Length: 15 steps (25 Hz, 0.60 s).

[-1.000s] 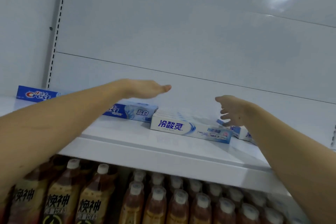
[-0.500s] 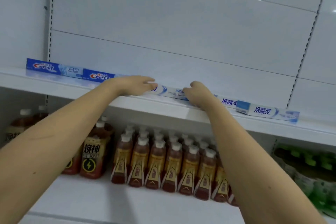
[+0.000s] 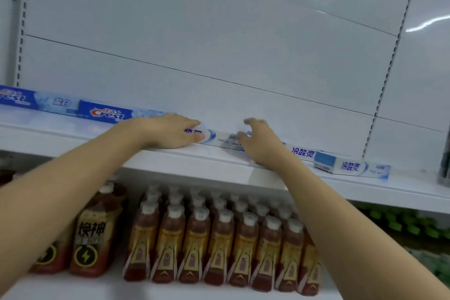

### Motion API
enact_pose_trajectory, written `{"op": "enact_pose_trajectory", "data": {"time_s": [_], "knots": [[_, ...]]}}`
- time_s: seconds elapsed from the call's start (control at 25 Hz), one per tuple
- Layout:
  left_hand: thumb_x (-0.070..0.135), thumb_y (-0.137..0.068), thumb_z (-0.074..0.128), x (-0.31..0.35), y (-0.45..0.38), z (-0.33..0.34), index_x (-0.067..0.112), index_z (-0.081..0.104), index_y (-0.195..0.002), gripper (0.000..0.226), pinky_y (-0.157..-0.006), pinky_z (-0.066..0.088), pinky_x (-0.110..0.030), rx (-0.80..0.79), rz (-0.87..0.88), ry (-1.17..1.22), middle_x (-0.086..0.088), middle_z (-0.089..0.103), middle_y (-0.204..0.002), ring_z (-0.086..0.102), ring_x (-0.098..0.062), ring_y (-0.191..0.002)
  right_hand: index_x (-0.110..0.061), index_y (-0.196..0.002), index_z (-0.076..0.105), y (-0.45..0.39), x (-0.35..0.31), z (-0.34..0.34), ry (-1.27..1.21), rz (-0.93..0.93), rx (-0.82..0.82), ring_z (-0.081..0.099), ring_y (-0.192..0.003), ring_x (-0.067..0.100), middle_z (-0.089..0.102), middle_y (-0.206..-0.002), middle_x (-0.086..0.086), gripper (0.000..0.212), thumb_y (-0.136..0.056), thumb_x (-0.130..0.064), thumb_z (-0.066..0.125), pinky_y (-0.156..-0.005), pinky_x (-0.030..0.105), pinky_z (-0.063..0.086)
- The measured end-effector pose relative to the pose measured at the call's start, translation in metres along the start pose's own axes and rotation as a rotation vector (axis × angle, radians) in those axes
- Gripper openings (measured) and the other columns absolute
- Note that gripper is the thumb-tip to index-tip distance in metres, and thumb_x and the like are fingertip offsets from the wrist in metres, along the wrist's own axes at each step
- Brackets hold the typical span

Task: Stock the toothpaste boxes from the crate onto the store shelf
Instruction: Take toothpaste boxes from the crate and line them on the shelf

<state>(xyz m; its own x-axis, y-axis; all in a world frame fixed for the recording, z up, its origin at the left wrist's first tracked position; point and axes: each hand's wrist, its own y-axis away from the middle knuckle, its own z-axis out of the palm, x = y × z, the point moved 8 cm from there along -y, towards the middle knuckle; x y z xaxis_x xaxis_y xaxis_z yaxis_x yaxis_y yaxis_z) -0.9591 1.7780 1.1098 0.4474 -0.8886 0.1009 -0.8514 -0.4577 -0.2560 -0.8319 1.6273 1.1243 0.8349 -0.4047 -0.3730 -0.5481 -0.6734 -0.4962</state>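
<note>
Right hand (image 3: 258, 143) now looser on white box (image 3: 225, 139)

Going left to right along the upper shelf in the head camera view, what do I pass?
Far-left Crest box → second Crest box → left hand → white toothpaste box between the hands → right hand → white box behind the wrist → rightmost white box.

Crest boxes (image 3: 104, 112), far left: deep blue fading to pale icy blue, red-and-white logo; white toothpaste boxes (image 3: 350, 167), right: blue lettering, light-blue ends; shelf (image 3: 219, 168): plain white; bottles (image 3: 220, 246), below: reddish-brown, gold labels, white caps; two bottles (image 3: 89, 238), left: black-lettered, yellow lightning emblem.
</note>
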Motion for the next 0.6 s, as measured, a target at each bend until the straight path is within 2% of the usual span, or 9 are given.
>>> {"op": "enact_pose_trajectory", "data": {"time_s": [0.08, 0.12, 0.2, 0.32, 0.44, 0.52, 0.6], "knots": [[0.066, -0.095, 0.023, 0.011, -0.002, -0.014, 0.034, 0.018, -0.154, 0.067, -0.120, 0.001, -0.053, 0.119, -0.005, -0.132, 0.008, 0.016, -0.163, 0.004, -0.017, -0.151, -0.016, -0.138, 0.045, 0.012, -0.008, -0.031, -0.014, -0.172, 0.243, 0.045, -0.126, 0.023, 0.038, -0.144, 0.002, 0.039, -0.100, -0.024, 0.044, -0.099, 0.037, 0.042], [0.065, -0.095, 0.024, 0.024, -0.001, -0.022, 0.035, 0.021, -0.153, 0.065, -0.120, 0.004, -0.052, 0.166, 0.019, -0.125, 0.008, 0.019, -0.162, 0.008, -0.017, -0.150, -0.017, -0.136, 0.047, 0.018, -0.008, -0.046, -0.013, -0.235, 0.317, 0.045, -0.124, 0.021, 0.041, -0.140, 0.001, 0.036, -0.100, -0.022, 0.044, -0.097, 0.037, 0.044], [0.061, -0.096, 0.034, 0.068, -0.001, -0.032, 0.036, 0.030, -0.150, 0.059, -0.119, 0.017, -0.044, 0.198, 0.115, 0.011, 0.007, 0.029, -0.158, 0.022, -0.017, -0.146, -0.018, -0.134, 0.048, 0.027, 0.007, -0.075, -0.015, -0.290, 0.355, 0.045, -0.122, 0.020, 0.043, -0.136, 0.001, 0.034, -0.099, -0.021, 0.045, -0.095, 0.037, 0.044], [0.056, -0.096, 0.044, 0.156, -0.002, -0.033, 0.033, 0.038, -0.146, 0.056, -0.114, 0.024, -0.032, 0.180, 0.248, 0.162, 0.009, 0.036, -0.154, 0.033, -0.013, -0.140, -0.020, -0.133, 0.048, 0.024, 0.059, -0.110, 0.022, -0.236, 0.302, 0.042, -0.126, 0.022, 0.045, -0.136, 0.004, 0.035, -0.099, -0.028, 0.046, -0.095, 0.035, 0.040], [0.062, -0.093, 0.045, 0.243, -0.006, -0.024, 0.031, 0.039, -0.147, 0.063, -0.115, 0.023, -0.029, 0.163, 0.316, 0.207, 0.010, 0.036, -0.154, 0.034, -0.010, -0.140, -0.025, -0.128, 0.054, 0.017, 0.131, -0.152, 0.063, -0.129, 0.207, 0.039, -0.130, 0.029, 0.047, -0.137, 0.009, 0.040, -0.097, -0.048, 0.043, -0.105, 0.043, 0.036], [0.066, -0.091, 0.044, 0.284, -0.015, -0.014, 0.031, 0.034, -0.150, 0.069, -0.116, 0.019, -0.029, 0.083, 0.295, 0.204, 0.012, 0.030, -0.157, 0.027, -0.009, -0.144, -0.029, -0.129, 0.054, 0.023, 0.191, -0.181, 0.087, 0.004, 0.097, 0.041, -0.130, 0.032, 0.045, -0.141, 0.010, 0.055, -0.091, -0.066, 0.041, -0.109, 0.051, 0.033], [0.067, -0.089, 0.047, 0.313, -0.022, 0.005, 0.031, 0.030, -0.151, 0.073, -0.117, 0.017, -0.030, 0.000, 0.259, 0.161, 0.012, 0.026, -0.159, 0.025, -0.011, -0.145, -0.028, -0.136, 0.047, 0.036, 0.249, -0.195, -0.004, 0.130, -0.099, 0.046, -0.125, 0.028, 0.042, -0.146, 0.007, 0.077, -0.078, -0.078, 0.048, -0.111, 0.051, 0.033]]}}
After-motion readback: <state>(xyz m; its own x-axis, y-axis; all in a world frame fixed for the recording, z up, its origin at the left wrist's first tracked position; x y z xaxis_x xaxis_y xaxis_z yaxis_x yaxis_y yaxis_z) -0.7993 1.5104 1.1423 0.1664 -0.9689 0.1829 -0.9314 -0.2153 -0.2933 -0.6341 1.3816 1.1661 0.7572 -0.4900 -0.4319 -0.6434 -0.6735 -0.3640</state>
